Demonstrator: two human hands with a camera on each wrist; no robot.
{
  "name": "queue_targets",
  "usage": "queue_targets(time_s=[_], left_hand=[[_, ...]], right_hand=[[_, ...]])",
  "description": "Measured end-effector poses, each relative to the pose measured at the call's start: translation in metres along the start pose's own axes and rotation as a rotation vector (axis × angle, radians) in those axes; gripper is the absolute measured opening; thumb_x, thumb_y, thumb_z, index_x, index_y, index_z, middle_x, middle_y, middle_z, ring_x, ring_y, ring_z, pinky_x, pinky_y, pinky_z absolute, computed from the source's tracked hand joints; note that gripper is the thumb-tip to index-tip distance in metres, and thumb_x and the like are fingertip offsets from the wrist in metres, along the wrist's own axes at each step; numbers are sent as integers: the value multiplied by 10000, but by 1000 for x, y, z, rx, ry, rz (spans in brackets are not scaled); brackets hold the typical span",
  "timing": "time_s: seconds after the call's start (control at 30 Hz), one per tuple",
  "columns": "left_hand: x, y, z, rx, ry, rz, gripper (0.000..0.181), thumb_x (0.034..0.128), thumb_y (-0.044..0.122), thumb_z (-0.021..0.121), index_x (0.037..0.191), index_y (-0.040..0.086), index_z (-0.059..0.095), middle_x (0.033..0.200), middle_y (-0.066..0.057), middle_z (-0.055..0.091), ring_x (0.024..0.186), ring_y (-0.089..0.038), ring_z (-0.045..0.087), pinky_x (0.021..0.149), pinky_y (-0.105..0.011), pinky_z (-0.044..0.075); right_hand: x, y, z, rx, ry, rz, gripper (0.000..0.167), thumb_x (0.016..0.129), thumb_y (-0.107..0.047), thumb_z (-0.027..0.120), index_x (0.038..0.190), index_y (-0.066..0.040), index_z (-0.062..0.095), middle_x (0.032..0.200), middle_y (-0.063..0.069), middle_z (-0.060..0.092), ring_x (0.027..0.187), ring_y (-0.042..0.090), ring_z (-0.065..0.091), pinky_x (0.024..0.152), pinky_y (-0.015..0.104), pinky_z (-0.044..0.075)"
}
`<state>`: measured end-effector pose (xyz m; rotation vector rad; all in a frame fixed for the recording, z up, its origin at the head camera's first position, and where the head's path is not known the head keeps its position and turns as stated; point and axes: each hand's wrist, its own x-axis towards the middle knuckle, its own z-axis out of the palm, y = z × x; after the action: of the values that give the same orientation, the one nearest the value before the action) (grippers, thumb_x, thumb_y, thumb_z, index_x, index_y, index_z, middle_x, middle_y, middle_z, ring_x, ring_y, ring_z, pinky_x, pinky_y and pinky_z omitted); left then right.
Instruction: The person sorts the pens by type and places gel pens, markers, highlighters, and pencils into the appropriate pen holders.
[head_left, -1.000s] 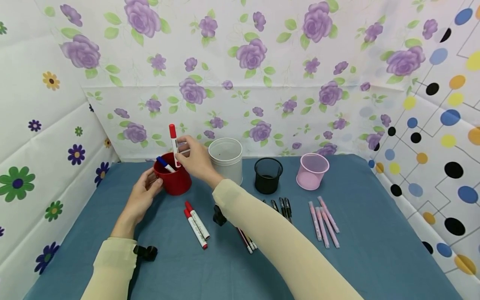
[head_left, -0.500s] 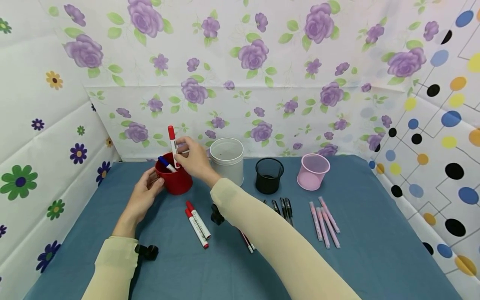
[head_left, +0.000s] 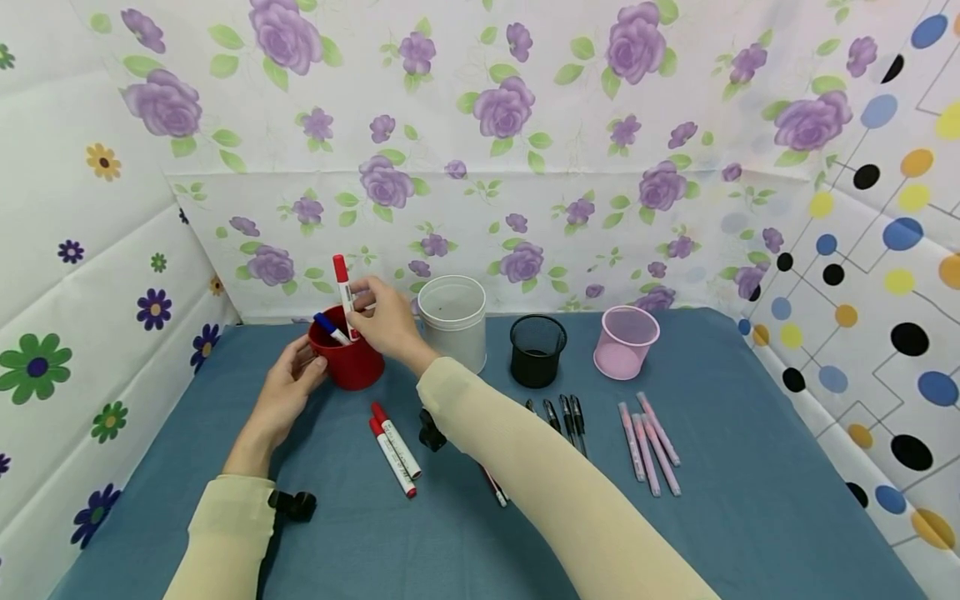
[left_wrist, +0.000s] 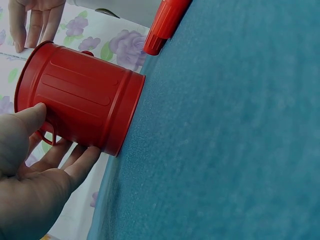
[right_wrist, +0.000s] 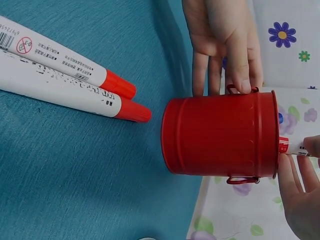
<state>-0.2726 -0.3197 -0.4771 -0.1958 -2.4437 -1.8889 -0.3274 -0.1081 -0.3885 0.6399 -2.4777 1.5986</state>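
Pinching a red-capped marker between thumb and fingers of the right hand, right at the mouth of a red cup; gripping that cup at its handle side with thumb and curled fingers of the left hand, base down on the blue cloth. Reaching the rim with the marker's red lower end, partly hidden there in the right wrist view; hard to say how far inside.

Likeliest trouble, as a guess: snagging on the blue-capped marker, slanted across the cup's mouth near the left rim. Could jam end against shaft from coming down on top of that slant, or lodge crosswise instead of slipping in beside it. Possible too: catching the rim from aiming too wide, then sliding down outside the cup. Also worth guarding against: skewing or tipping the cup from a hard push paired with a slack left hold.

Pointing cap-up, with a steep long axis, not quite plumb; leaning, in the head view, cap toward the left and lower end toward the right, down at the cup's mouth. Tilting far less than the blue-capped marker, likewise cap-up and cap-left. Running roughly in line with the cup's own axis in the right wrist view.
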Motion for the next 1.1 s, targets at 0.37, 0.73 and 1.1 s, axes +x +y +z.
queue_targets(time_s=[0.37,0.73,1.1], left_hand=[[-1,2,0,8,-7,-5,652,1148,285,487,1708,122,196,1677,-242,328,1432,-229,478,1071,-229,513],[-1,1,0,17,-10,4,652,1147,296,487,1707,120,202,1673,-241,336,1422,-212,486,1076,-251,510],[0,-1,-1,19,-14,-17,659,1149,295,479,1711,122,183,1687,-248,308,1473,-324,440,1096,-313,500]], right_hand=[[0,2,-1,22,-21,29,332,1016,-84,730,1343,-104,676,1119,74,748,986,149,739,796,162,586],[-6,3,-11,28,-40,7,340,1026,-75,710,1362,-105,673,1176,89,744,1032,186,735,865,194,598],[-17,1,-34,48,-47,-31,330,1037,-108,686,1366,-136,674,1215,75,731,1004,146,731,836,201,603]])
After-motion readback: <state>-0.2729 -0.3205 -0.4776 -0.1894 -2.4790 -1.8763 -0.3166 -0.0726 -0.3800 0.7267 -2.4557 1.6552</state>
